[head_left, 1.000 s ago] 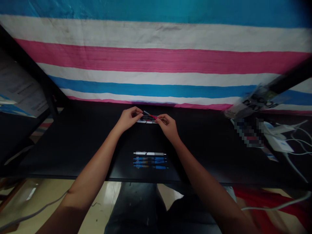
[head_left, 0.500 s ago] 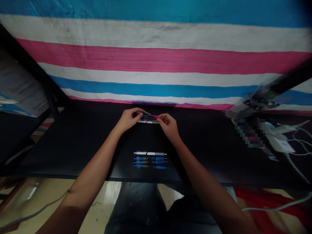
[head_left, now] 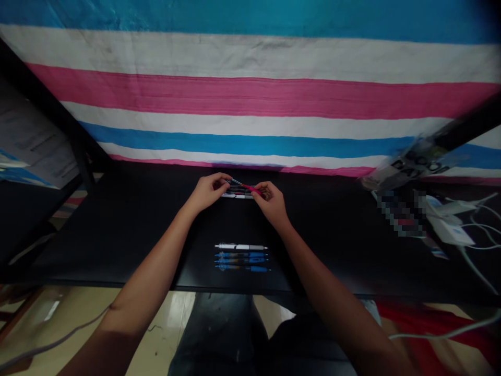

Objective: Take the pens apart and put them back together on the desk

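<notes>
Near the back of the black table, a pen [head_left: 243, 185] with a clear barrel and a pink-red grip is held level between my two hands. My left hand [head_left: 210, 189] pinches its clear end. The pink end is in the fingers of my right hand [head_left: 271, 200]. Just beneath it lie several more pens, with a white pen [head_left: 237, 196] nearest me; my fingers hide parts of them. Closer to the front edge, another white pen [head_left: 240, 247] lies above a row of blue pens [head_left: 242, 260], all side by side.
A striped sheet [head_left: 250, 96] hangs behind the black table [head_left: 136, 224]. At the right are a clear plastic bag [head_left: 407, 162], a blurred-out flat item [head_left: 403, 216] and a white power strip [head_left: 450, 227] with cables. Papers [head_left: 39, 141] stand at the left.
My right fingers have shifted very slightly along the pink end, so more of it shows. My left hand stays where it was, and the pens on the table have not moved.
</notes>
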A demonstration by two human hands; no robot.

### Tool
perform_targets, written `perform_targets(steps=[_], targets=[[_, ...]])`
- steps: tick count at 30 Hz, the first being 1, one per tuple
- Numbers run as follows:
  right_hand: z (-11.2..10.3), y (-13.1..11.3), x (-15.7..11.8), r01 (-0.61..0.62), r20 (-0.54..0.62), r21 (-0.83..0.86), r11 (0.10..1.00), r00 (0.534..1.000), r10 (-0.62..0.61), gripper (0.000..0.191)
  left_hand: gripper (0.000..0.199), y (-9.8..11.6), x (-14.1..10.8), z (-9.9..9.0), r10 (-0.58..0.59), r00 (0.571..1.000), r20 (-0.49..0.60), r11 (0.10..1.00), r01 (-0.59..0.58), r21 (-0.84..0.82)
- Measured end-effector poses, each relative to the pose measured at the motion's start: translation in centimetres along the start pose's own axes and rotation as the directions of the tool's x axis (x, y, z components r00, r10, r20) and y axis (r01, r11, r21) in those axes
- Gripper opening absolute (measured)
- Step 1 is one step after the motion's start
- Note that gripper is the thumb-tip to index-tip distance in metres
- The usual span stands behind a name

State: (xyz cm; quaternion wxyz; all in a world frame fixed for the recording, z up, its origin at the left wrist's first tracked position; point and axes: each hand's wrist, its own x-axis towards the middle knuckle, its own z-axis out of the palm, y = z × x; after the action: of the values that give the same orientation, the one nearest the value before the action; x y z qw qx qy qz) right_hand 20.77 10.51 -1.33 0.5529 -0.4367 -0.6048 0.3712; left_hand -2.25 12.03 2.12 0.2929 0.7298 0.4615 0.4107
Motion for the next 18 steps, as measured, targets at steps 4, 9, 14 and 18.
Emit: perform_targets(steps=[4,9,14,18], targets=[[-0.01,-0.18,-0.01,0.011,0.002,0.000,1.000,1.000,-0.011,0.018,0.024,-0.13,0.00,0.09,-0.004,1.000,0.007,1.000,0.004,-0.012],[-0.06,-0.11,-0.01,0.016,0.004,-0.020,1.000,1.000,-0.016,0.015,0.025,-0.13,-0.01,0.08,0.009,1.000,0.008,1.000,-0.009,-0.016],[-0.12,-0.06,0.00,0.021,0.007,-0.032,0.999,1.000,-0.021,0.015,0.025,0.19,-0.01,-0.09,0.020,1.000,-0.003,1.000,-0.020,0.020],[-0.10,-0.07,0.00,0.033,0.004,-0.049,0.998,0.999,-0.033,0.016,0.025,0.25,0.03,-0.16,0.037,0.999,0.004,0.998,-0.037,0.047]])
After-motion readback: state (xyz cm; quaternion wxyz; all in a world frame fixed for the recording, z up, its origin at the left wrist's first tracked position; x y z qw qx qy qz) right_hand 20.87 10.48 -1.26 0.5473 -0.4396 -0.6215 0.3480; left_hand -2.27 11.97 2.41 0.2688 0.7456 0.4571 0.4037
